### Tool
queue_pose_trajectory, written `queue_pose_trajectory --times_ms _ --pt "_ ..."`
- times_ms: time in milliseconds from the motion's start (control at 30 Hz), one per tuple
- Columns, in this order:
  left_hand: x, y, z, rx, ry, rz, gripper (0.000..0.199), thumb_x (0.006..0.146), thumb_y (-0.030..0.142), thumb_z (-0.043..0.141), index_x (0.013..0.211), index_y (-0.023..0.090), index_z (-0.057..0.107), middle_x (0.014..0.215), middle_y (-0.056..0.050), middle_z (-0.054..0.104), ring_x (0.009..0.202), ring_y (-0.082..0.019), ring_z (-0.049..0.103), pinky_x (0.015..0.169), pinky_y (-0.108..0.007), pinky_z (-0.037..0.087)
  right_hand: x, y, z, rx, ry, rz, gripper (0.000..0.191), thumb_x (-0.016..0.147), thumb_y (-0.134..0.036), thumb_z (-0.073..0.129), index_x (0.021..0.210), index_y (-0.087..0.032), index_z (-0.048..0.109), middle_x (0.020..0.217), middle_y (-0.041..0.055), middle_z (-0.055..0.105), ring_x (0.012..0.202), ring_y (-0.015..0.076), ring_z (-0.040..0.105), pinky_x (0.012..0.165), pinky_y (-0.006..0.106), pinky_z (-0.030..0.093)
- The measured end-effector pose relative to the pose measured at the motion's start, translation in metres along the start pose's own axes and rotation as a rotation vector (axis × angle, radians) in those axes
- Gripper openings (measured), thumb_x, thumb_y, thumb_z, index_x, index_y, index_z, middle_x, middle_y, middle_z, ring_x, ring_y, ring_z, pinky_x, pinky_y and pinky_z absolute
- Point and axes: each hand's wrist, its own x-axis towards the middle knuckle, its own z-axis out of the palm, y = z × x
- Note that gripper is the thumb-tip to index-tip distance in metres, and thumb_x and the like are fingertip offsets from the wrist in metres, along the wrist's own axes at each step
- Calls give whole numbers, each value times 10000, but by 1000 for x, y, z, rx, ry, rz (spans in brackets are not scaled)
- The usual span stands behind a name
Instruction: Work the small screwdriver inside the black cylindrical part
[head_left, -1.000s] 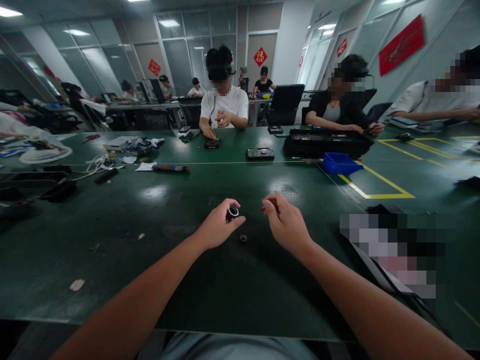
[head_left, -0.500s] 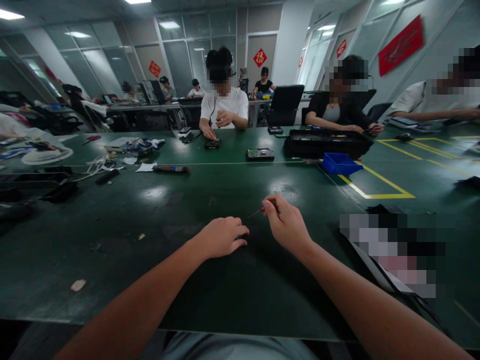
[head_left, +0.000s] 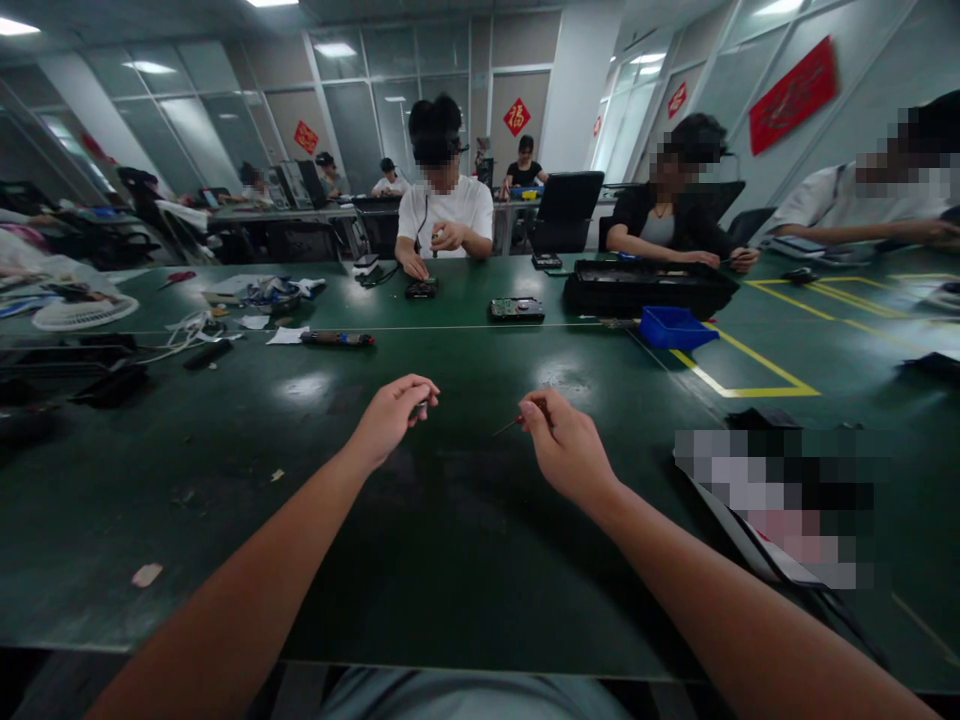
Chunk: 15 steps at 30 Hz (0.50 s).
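Observation:
My right hand (head_left: 566,440) is closed round a small screwdriver (head_left: 508,427). Its thin shaft points left and down over the green table (head_left: 450,560), and a bit of red handle shows at the fingertips. To the left, my left hand (head_left: 397,412) is raised with its fingers curled together. A small greyish piece (head_left: 422,408) peeks out between thumb and fingers, too little of it visible to name. Farther off, a hard drive (head_left: 517,309) with its green circuit board facing up lies on the table, apart from both hands.
A blue bin (head_left: 676,327) and a long black tray (head_left: 649,288) stand at the back right. An electric screwdriver (head_left: 337,339) and a white cable (head_left: 184,335) lie at left. A black-edged pouch (head_left: 731,510) is near my right arm. A co-worker (head_left: 445,215) sits opposite.
My left hand has lifted off the table and moved left and away from me, with a small greyish piece now showing in its fingers. My right hand with the screwdriver has hardly moved.

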Motion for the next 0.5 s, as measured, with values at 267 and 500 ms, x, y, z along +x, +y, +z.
queue_pose_trajectory --times_ms 267,500 --pt "9 1 -78 -420 399 -215 91 868 212 545 902 145 598 762 -7 569 571 -109 517 493 -216 403 0 0 0 4 -22 8 191 1011 -314 429 949 -214 580 770 35 691 717 210 674 660 327 459" --pt "-13 -4 -178 -233 728 -313 187 943 70 381 845 110 535 656 6 564 580 -116 510 594 -235 421 0 1 0 3 -39 9 203 1010 -315 431 949 -201 588 756 31 678 694 197 664 638 311 443"
